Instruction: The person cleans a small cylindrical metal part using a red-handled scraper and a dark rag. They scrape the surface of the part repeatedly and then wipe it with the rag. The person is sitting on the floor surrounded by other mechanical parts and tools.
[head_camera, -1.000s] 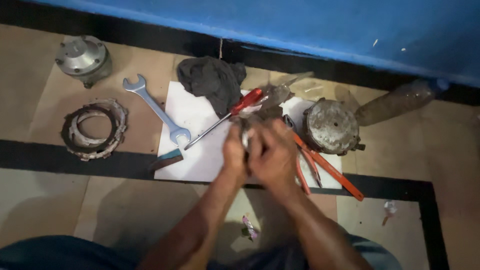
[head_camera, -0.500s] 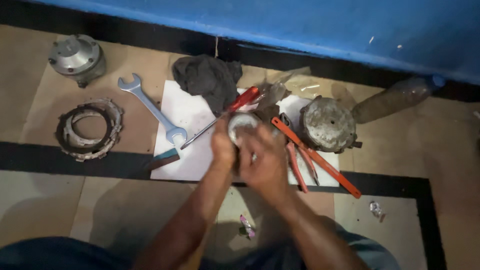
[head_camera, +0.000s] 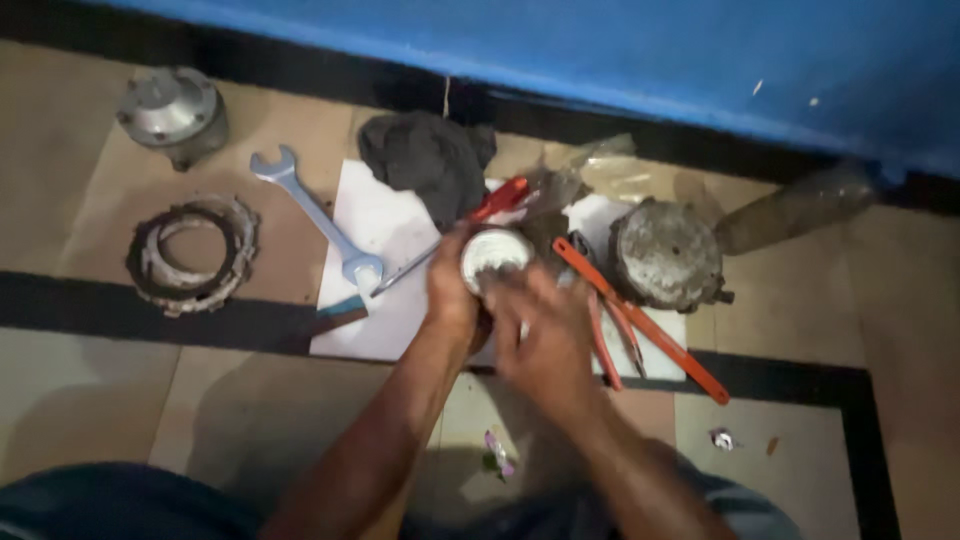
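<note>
Seen from above, a person seated on the tiled floor (head_camera: 90, 390) works over a white sheet of paper (head_camera: 375, 225) spread beneath a blue wall (head_camera: 650, 50). The left hand (head_camera: 450, 290) is clasped around a small round metal part with a pale, shiny face (head_camera: 492, 255), held just above the sheet near its middle. The right hand (head_camera: 545, 335) lies just beside the part on its near side, fingers curled and blurred; whether it grips anything cannot be told. Behind the part lie a red-handled screwdriver (head_camera: 470, 225), its shaft slanting toward a silver open-ended spanner (head_camera: 315, 215), and a crumpled dark grey rag (head_camera: 425, 160). To the right lie orange-handled pliers (head_camera: 625, 315) and, touching their far end, a grimy round metal housing (head_camera: 665, 255); a dusty plastic bottle (head_camera: 795, 205) lies on its side farther right, against the wall. Well apart on the left, a stack of toothed ring plates (head_camera: 190, 255) sits on the floor, with a grey domed metal cover (head_camera: 172, 110) beyond it.
</note>
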